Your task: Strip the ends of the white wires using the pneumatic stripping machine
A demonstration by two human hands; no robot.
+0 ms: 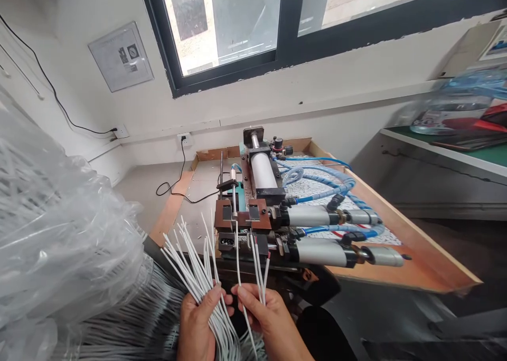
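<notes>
My left hand (202, 319) is closed round a thick bundle of white cables (194, 260), their ends fanned upward. Close beside it, my right hand (263, 316) pinches a single white cable (238, 255) between thumb and finger. That cable's upper end reaches the brown jaw blocks of a pneumatic wire-stripping machine (242, 216); whether it sits inside the jaws I cannot tell. Several more white cables (259, 268) stick up from between the right hand's other fingers, and one shows a reddish tip.
Silver air cylinders (320, 216) and blue hoses (328, 184) extend right of the jaws. A wooden tray edge (428, 250) surrounds the machine, with white scraps inside. Plastic-wrapped cable bundles (67, 218) crowd the left. A shelf (455, 150) stands at right, below a window.
</notes>
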